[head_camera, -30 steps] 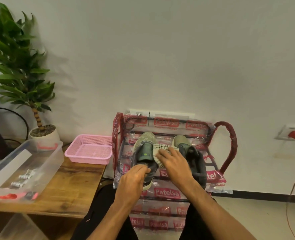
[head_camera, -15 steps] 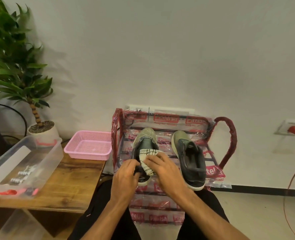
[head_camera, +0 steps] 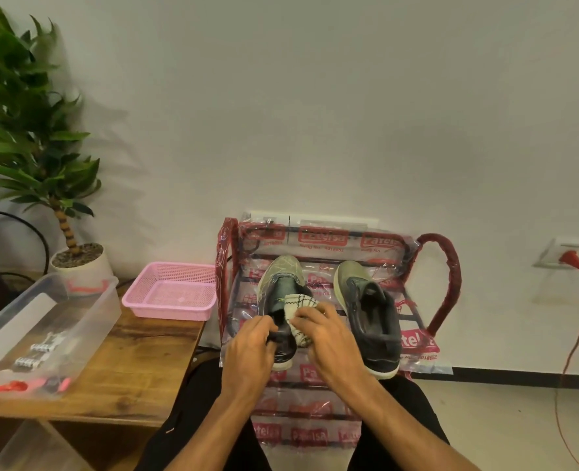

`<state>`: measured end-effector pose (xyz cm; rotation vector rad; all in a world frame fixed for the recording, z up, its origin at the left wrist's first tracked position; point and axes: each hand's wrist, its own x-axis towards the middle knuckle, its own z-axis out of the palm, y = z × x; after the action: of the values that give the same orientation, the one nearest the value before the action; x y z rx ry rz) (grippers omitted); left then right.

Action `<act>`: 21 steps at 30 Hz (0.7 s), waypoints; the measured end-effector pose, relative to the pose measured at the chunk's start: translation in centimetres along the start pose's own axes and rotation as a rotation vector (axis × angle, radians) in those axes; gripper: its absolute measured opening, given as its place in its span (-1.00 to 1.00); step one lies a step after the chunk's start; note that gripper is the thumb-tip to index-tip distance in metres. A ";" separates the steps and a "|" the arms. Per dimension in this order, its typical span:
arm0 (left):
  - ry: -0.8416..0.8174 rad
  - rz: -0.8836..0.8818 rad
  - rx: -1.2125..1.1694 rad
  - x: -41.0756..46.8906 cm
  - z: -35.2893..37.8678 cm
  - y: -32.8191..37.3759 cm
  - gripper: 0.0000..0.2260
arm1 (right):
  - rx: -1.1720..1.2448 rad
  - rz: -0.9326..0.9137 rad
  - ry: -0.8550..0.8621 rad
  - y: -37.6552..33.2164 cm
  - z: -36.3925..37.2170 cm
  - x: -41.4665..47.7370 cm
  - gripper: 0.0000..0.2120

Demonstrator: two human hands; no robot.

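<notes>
Your left hand [head_camera: 250,348] curls round the heel of the grey-and-olive shoe [head_camera: 283,273]. Your right hand [head_camera: 328,341] clutches a pale checked cloth [head_camera: 301,304] against its collar. A second shoe [head_camera: 373,311] stands just beside it, to the right. Both rest on a metal rack [head_camera: 448,280] wrapped in clear film printed "Patelsa" in red.

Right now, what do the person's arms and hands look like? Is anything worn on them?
The left forearm and right forearm are bare; no sleeves show. The left hand and right hand wear no gloves, rings, watch or bracelet that I can see.
</notes>
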<state>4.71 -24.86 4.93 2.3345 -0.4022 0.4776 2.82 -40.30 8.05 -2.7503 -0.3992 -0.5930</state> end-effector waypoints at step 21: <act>0.002 -0.040 -0.043 0.2 0.0 0.1 -0.74 | -0.073 -0.015 -0.133 0.3 -0.6 0.5 -0.58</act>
<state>4.84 -24.98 5.04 2.2961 -0.3611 0.4484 3.15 -40.71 8.71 -2.8689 -0.4369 -0.4373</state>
